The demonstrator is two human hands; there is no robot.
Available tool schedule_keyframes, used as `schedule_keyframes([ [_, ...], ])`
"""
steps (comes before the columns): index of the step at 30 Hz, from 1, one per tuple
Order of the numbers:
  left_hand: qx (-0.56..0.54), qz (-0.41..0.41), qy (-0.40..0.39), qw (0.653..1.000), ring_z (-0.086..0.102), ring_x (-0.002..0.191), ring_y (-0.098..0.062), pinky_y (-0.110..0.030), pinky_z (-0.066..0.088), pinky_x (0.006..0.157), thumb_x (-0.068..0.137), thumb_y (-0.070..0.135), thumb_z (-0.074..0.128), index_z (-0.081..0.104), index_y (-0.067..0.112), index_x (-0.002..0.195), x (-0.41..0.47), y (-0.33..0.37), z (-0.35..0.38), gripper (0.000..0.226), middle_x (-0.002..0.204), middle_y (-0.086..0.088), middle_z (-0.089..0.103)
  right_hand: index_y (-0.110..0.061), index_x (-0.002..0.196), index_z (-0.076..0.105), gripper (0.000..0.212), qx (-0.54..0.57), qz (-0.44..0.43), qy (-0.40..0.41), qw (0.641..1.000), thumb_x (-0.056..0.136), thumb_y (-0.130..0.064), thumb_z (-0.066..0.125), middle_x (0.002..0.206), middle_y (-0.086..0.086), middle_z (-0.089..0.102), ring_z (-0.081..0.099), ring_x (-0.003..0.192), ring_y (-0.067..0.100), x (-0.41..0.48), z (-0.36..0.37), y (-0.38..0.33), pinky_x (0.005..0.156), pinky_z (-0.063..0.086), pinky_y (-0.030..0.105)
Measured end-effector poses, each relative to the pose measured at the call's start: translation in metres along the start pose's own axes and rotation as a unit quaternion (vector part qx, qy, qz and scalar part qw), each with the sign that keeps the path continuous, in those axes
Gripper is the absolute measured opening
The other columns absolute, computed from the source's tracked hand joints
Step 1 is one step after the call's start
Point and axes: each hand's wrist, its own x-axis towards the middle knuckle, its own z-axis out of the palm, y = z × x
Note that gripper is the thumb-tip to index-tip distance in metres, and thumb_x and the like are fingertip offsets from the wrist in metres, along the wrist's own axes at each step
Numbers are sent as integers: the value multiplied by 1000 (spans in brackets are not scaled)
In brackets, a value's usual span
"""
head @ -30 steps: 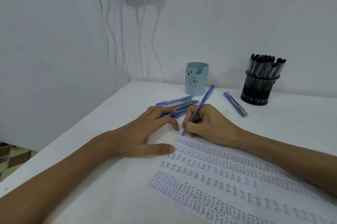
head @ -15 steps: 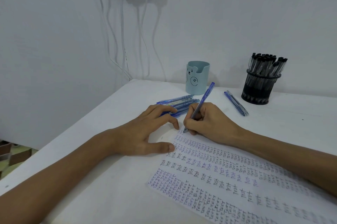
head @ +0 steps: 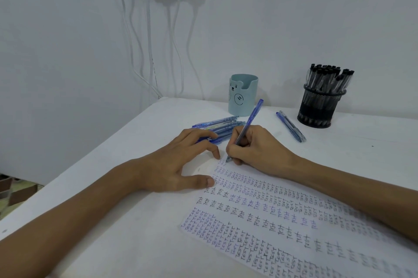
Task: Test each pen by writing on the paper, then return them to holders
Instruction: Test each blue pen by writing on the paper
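Note:
My right hand [head: 257, 146] grips a blue pen [head: 251, 120], its tip touching the top left corner of the paper [head: 267, 228], which is covered in rows of handwritten words. My left hand [head: 176, 162] rests flat with spread fingers, thumb and forefinger pressing the paper's left edge. A pile of blue pens [head: 220, 126] lies just behind my left fingers. Two more blue pens [head: 290, 126] lie to the right. A pale blue bear-faced holder [head: 243, 95] stands at the back. A black mesh holder [head: 317, 108] holds several black-capped pens.
The white table [head: 135, 221] meets the wall at the back and drops off along its left edge. White cables [head: 148, 35] hang from a wall socket down behind the table's back left corner. Brown objects [head: 20, 194] sit on the floor at far left.
The pen tip in my right hand has made small strokes at the paper's top left corner. My left hand has stayed pressed on the paper.

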Motion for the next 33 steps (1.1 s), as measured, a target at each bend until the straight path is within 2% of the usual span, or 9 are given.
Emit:
schedule_keyframes([
  [13, 0, 2, 1, 1000, 16, 151, -4, -21, 19, 122, 95, 52, 68, 52, 37, 136, 0, 0, 0, 47, 156, 18, 28, -10, 74, 61, 14, -9, 0, 18, 1000, 86, -9, 67, 60, 1, 66, 55, 57, 9, -2, 0, -2, 59, 44, 17],
  [19, 3, 1, -6, 1000, 14, 153, -6, -26, 21, 123, 95, 56, 66, 50, 39, 136, 0, -2, 0, 48, 158, 20, 26, -13, 73, 60, 15, -26, 0, 34, 999, 86, -11, 68, 60, 0, 67, 56, 55, 5, -2, 1, -4, 58, 45, 16],
  [22, 5, 2, -2, 1000, 14, 153, -7, -23, 20, 123, 95, 53, 68, 51, 39, 136, 0, -2, 1, 46, 158, 20, 27, -9, 73, 59, 15, -36, 7, 44, 998, 86, -10, 67, 57, 0, 65, 53, 49, 3, -2, 3, -4, 52, 42, 14],
  [25, 6, 5, 2, 1000, 16, 153, -9, -19, 20, 121, 95, 53, 68, 52, 39, 136, 0, -3, 1, 46, 157, 20, 28, -8, 77, 57, 16, 81, 57, 73, 992, 93, -10, 61, 58, 4, 62, 46, 44, 8, 3, 0, -1, 45, 35, 19],
  [28, 2, 4, 1, 1000, 15, 153, -10, -12, 17, 118, 95, 55, 67, 52, 39, 135, 0, -3, 0, 46, 157, 21, 27, -10, 77, 60, 25, 226, 110, 95, 963, 101, -17, 54, 60, 7, 59, 42, 48, 13, 9, -4, 1, 44, 32, 21],
  [30, 2, 3, -2, 1000, 15, 153, -8, -9, 16, 117, 95, 55, 66, 52, 39, 136, 0, -2, 0, 46, 157, 21, 27, -10, 80, 65, 31, 264, 108, 98, 954, 104, -27, 54, 65, 6, 61, 48, 52, 11, 11, -4, 3, 46, 35, 19],
  [33, 3, 3, -1, 1000, 15, 153, -7, -12, 17, 119, 95, 54, 67, 52, 39, 135, -1, -2, 0, 46, 158, 20, 27, -10, 85, 68, 32, 249, 80, 92, 961, 103, -33, 56, 67, 5, 61, 49, 52, 10, 9, -5, 8, 47, 35, 18],
])
